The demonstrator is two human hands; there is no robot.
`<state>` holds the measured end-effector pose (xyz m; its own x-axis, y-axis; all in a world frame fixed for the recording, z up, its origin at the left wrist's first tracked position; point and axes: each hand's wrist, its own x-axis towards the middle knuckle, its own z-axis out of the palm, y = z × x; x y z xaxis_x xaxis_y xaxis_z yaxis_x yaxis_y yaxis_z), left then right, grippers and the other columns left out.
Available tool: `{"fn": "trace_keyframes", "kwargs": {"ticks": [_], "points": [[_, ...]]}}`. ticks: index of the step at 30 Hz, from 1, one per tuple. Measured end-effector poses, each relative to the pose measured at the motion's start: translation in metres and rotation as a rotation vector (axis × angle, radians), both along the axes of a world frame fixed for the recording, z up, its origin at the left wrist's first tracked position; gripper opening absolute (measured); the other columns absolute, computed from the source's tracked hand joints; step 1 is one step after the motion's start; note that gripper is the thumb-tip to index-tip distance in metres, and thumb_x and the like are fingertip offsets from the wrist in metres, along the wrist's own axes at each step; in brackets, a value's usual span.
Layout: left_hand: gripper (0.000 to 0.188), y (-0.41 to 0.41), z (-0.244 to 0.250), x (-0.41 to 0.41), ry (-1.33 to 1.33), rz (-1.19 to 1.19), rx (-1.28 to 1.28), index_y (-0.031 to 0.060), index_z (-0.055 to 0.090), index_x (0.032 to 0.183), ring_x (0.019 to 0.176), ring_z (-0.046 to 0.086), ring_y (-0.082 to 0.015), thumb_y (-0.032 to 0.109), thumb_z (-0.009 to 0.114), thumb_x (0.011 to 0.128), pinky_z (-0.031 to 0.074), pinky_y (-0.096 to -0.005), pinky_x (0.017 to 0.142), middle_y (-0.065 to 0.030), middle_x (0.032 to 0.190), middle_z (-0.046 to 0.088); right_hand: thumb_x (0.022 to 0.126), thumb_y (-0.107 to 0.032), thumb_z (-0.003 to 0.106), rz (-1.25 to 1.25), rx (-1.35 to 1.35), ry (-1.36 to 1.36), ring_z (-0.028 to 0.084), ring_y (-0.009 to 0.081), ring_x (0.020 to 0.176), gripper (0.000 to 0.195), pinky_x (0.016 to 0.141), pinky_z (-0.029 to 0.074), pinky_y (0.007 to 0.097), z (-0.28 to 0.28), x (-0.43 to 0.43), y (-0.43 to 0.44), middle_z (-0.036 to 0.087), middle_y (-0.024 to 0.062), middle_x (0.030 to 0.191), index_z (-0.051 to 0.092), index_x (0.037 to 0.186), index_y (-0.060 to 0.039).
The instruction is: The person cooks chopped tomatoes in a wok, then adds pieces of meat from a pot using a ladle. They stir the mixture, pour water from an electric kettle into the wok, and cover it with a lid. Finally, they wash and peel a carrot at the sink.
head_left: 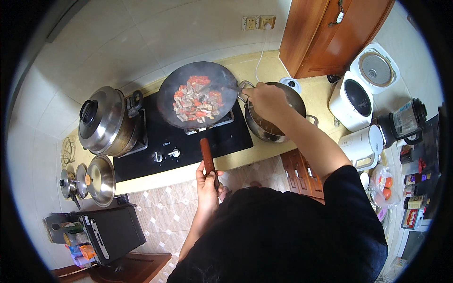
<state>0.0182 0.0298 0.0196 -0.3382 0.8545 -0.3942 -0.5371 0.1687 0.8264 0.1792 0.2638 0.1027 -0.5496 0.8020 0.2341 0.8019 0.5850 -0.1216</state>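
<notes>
My left hand grips the wooden handle of a dark wok on the right burner of a black gas cooktop. Diced meat and chopped tomatoes lie in the wok, with light steam above. My right hand holds a metal spatula by its dark handle, its blade down among the food. That hand is over a steel pot of brownish liquid standing right of the cooktop.
A large lidded steel pot stands on the left burner. Pot lids lie at the counter's left end. On the right are a white rice cooker, an electric kettle, a blender and bagged tomatoes. A white cord hangs from the socket.
</notes>
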Motion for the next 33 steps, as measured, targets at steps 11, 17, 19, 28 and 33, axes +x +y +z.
{"fn": "trace_keyframes", "kwargs": {"ticks": [11,17,19,28,33], "points": [[0.039,0.0,0.004,0.002,-0.04,-0.007,-0.002,0.0154,0.033,0.133,0.041,0.039,-0.0067,0.009,0.04,0.094,0.031,-0.0196,0.035,-0.0076,0.087,0.059,0.086,-0.022,0.057,-0.059,-0.237,0.119,0.063,0.0359,0.084,0.027,0.072,0.05,0.0451,-0.042,-0.018,0.014,0.065,0.0165,0.092,0.067,0.111,-0.0222],[0.039,-0.001,0.0,0.0,-0.045,-0.006,0.017,0.0177,0.034,0.133,0.04,0.04,-0.0076,0.009,0.04,0.095,0.031,-0.0198,0.034,-0.0082,0.087,0.058,0.087,-0.021,0.056,-0.093,-0.252,-0.082,0.063,0.0336,0.087,0.028,0.074,0.05,0.0449,-0.02,-0.013,-0.004,0.065,0.0166,0.096,0.067,0.113,-0.0251],[0.039,0.001,0.002,0.001,-0.059,-0.005,-0.002,0.0181,0.034,0.133,0.041,0.04,-0.0075,0.008,0.04,0.095,0.032,-0.02,0.034,-0.0079,0.087,0.059,0.087,-0.022,0.056,-0.079,-0.233,-0.103,0.063,0.0327,0.089,0.028,0.075,0.05,0.0441,-0.033,-0.017,-0.004,0.066,0.0151,0.097,0.067,0.112,-0.0259],[0.041,-0.002,-0.005,-0.002,-0.073,0.012,0.009,0.0183,0.034,0.133,0.042,0.04,-0.0073,0.008,0.041,0.094,0.033,-0.0197,0.037,-0.0075,0.087,0.06,0.084,-0.022,0.056,0.016,-0.211,0.054,0.063,0.0302,0.093,0.029,0.08,0.051,0.0422,0.001,-0.034,0.016,0.067,0.0104,0.103,0.066,0.112,-0.0204],[0.041,0.001,0.0,0.0,-0.039,-0.013,-0.002,0.0173,0.034,0.133,0.042,0.04,-0.0073,0.008,0.041,0.094,0.033,-0.02,0.037,-0.0075,0.087,0.059,0.085,-0.017,0.055,-0.02,-0.224,-0.102,0.065,0.0296,0.089,0.031,0.075,0.052,0.0421,-0.042,-0.068,0.006,0.065,0.0124,0.098,0.066,0.113,-0.0213]]}}
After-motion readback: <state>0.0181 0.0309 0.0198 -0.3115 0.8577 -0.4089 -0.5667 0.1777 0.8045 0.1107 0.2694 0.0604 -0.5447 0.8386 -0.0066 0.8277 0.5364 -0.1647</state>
